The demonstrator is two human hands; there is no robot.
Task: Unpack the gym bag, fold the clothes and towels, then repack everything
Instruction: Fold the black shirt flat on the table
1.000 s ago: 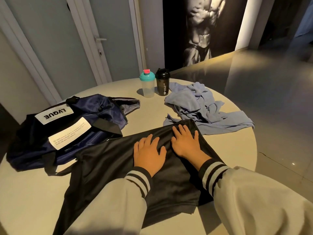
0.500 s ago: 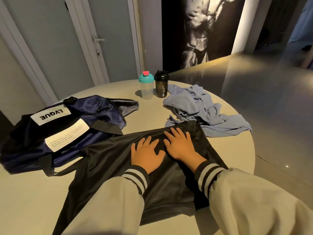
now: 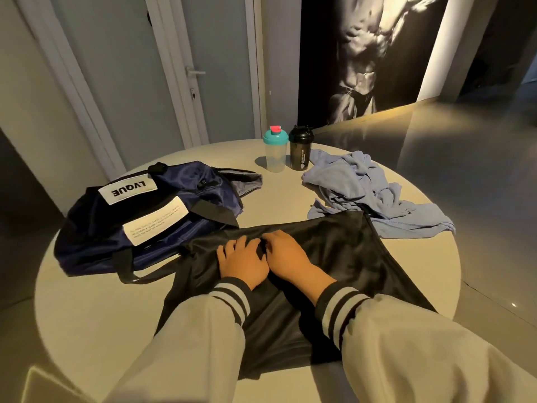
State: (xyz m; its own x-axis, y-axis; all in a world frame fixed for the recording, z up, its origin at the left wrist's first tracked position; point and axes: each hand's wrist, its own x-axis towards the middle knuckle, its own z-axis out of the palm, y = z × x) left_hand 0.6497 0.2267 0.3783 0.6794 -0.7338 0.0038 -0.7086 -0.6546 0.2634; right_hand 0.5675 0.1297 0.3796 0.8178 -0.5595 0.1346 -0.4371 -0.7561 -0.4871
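Head view, query from M: what is hidden, cut off or unreadable?

K: Right hand (image 3: 287, 254): fingers bent, tips tucked out of sight against the cloth; cannot tell whether it pinches fabric or only presses. Left hand (image 3: 242, 263): fingers straight, slightly spread, palm down, pressing flat, gripping nothing. Both lie side by side on the shiny black synthetic garment (image 3: 334, 251), whose near hem is covered by the grey sleeves with black-striped cuffs (image 3: 229, 298); type of garment not determinable.

M: Positions of the task items?

K: Garment spread at near-centre of the round beige table (image 3: 87, 330). Navy blue satin gym bag (image 3: 151, 216) slumped at left, its black strap meeting the garment's left edge; mouth gapes toward the bottles, interior dark, contents not visible. Upper white label reads LVQUE upside down; lower label's small print illegible. Crumpled light blue cloth (image 3: 363, 193) at far right, the garment's far corner lying over its near edge; towel or clothing, cannot tell.

M: Surface and room?

K: Table top matt and plain, lit warm yellow. At its far edge a clear plastic shaker with teal lid and pink cap (image 3: 275, 149) stands upright just beside a black plastic shaker bottle (image 3: 300, 148); print on the latter too small to read. Beyond: pale grey door with a lever handle (image 3: 223, 82), large black-and-white poster of a bare torso (image 3: 369, 53) cut off by the top of the frame, glossy grey floor (image 3: 479, 184) with blurred reflections
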